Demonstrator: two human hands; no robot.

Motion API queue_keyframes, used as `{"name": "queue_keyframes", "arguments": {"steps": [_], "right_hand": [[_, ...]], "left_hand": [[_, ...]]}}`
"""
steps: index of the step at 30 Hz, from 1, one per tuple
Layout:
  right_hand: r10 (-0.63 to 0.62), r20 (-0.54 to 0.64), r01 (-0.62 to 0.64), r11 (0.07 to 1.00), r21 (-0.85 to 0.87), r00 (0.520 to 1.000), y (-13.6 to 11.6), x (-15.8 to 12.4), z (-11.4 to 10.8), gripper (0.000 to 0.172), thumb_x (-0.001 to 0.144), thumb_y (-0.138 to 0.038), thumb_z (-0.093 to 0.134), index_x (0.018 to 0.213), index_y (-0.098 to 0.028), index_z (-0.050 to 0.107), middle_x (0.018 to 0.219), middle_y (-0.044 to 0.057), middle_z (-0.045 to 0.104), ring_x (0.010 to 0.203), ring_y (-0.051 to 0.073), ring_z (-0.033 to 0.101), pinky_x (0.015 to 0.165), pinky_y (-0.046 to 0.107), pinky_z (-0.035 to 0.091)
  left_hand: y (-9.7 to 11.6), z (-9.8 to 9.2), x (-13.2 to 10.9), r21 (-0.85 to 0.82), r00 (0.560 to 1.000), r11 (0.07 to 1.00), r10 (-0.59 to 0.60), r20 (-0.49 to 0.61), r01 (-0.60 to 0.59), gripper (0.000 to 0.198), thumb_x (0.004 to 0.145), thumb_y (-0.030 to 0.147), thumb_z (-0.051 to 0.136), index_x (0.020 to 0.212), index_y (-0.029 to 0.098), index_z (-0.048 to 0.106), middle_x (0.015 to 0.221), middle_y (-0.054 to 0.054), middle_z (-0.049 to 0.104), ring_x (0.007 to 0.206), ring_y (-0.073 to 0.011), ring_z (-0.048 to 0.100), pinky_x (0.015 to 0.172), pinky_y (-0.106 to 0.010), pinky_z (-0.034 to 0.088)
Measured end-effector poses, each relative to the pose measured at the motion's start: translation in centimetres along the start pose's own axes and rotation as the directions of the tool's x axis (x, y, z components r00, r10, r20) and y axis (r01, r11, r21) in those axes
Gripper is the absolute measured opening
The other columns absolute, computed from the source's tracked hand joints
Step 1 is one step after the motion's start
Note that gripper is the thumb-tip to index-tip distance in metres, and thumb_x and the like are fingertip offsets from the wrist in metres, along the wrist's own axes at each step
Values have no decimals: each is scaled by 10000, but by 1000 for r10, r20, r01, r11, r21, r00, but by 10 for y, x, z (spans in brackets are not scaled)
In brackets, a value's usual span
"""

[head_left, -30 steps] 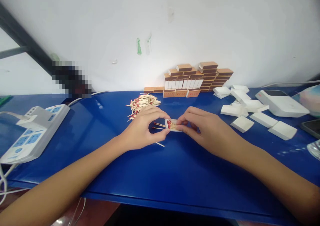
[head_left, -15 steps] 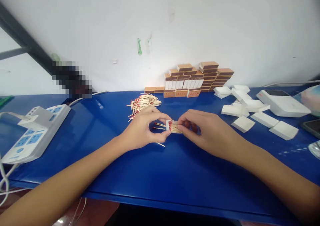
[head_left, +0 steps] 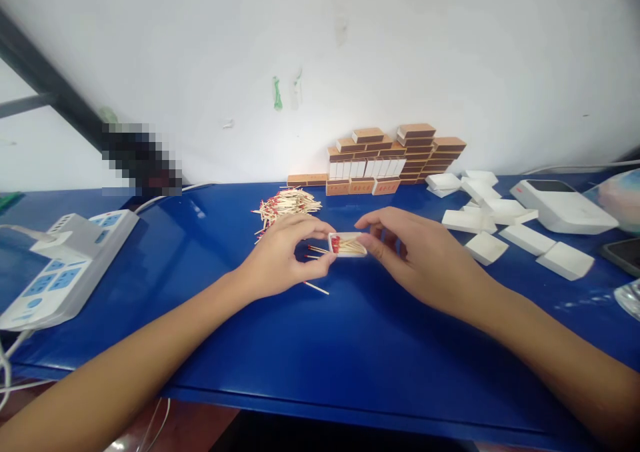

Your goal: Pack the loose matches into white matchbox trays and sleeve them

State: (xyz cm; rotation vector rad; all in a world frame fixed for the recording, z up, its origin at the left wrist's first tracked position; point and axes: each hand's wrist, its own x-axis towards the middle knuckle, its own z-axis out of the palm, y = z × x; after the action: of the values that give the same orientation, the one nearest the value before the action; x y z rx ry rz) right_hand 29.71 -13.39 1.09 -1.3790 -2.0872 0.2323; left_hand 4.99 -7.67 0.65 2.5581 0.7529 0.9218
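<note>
A small white matchbox tray (head_left: 347, 245) filled with red-tipped matches sits between my hands above the blue table (head_left: 310, 345). My right hand (head_left: 406, 252) pinches its right end with thumb and fingers. My left hand (head_left: 286, 255) curls at the tray's left end, fingertips touching it. A few loose matches (head_left: 315, 287) lie on the table beside and under my left hand. A heap of matches (head_left: 286, 205) lies just behind my left hand.
Brown matchboxes (head_left: 395, 155) are stacked against the wall at the back. Several white empty trays (head_left: 493, 229) lie scattered to the right, by a white device (head_left: 563, 205) and a phone (head_left: 623, 252). A white power strip (head_left: 60, 265) lies at the left.
The tray has been lifted slightly and turned level, so its open top with the matches now faces up. My right fingers have opened a little over it.
</note>
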Motion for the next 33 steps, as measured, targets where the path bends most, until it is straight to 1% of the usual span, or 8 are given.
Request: {"name": "queue_keyframes", "arguments": {"steps": [3, 7, 13, 17, 24, 28, 30, 33], "right_hand": [[61, -45, -61, 998, 1, 997, 3, 2, 2, 155, 1019, -330, 562, 1053, -229, 675, 856, 13, 695, 641, 146, 574, 616, 294, 451], [35, 26, -35, 999, 4, 999, 6, 5, 11, 89, 960, -290, 642, 909, -229, 682, 846, 7, 652, 679, 148, 570, 647, 303, 446], [119, 17, -117, 991, -62, 993, 6, 16, 31, 51, 928, -254, 679, 934, -204, 671, 896, 31, 635, 772, 182, 599, 677, 322, 429], [185, 90, -173, 977, -126, 979, 7, 25, 40, 114, 967, -248, 631, 867, -194, 642, 897, 52, 643, 811, 208, 605, 698, 341, 427], [113, 145, -101, 991, -86, 983, -5, 28, 49, 160, 996, -213, 588, 840, -201, 623, 880, 51, 649, 810, 206, 594, 715, 343, 428], [8, 134, -7, 1000, -5, 991, -9, 24, 51, 154, 1007, -225, 564, 870, -205, 632, 873, 41, 637, 825, 199, 592, 728, 340, 440], [-25, 123, 21, 999, 41, 992, -11, 22, 50, 136, 1003, -311, 602, 929, -206, 647, 929, 51, 642, 870, 207, 598, 760, 347, 458], [-36, 168, 23, 997, 78, 985, -17, 18, 47, 342, 902, -511, 735, 1023, -204, 648, 1037, 73, 642, 954, 235, 603, 815, 372, 485]], "left_hand": [[-7, -6, 3, 196, 995, 980, 57, -76, -41, 197, 901, 269, 705, 1085, 202, 689, 1119, -48, 774, 1070, -224, 716, 1005, -411, 508], [-20, -13, 5, 335, 992, 942, 62, -109, -22, 223, 917, 304, 700, 1104, 188, 662, 1185, -70, 764, 1096, -241, 713, 1006, -426, 491], [-31, -20, 7, 401, 994, 916, 38, -104, 7, 237, 915, 294, 690, 1118, 176, 660, 1182, -81, 766, 1096, -255, 709, 1010, -433, 486], [-34, -22, 8, 418, 994, 908, 32, -108, 16, 260, 901, 307, 702, 1123, 174, 665, 1193, -85, 759, 1099, -261, 701, 1020, -436, 483], [-37, -24, 8, 409, 994, 912, 24, -104, 20, 266, 905, 290, 693, 1149, 188, 667, 1185, -70, 762, 1108, -250, 693, 1029, -428, 475], [-37, -25, 8, 402, 995, 915, -7, -104, 48, 296, 898, 295, 701, 1172, 188, 669, 1162, -70, 768, 1102, -251, 693, 1031, -433, 471], [-35, -25, 9, 395, 995, 917, -14, -99, 52, 299, 897, 298, 700, 1173, 189, 669, 1139, -68, 771, 1092, -251, 695, 1027, -435, 472], [-33, -25, 9, 392, 995, 919, -12, -97, 49, 281, 897, 295, 695, 1158, 193, 671, 1140, -68, 771, 1095, -253, 694, 1028, -438, 471]]}}
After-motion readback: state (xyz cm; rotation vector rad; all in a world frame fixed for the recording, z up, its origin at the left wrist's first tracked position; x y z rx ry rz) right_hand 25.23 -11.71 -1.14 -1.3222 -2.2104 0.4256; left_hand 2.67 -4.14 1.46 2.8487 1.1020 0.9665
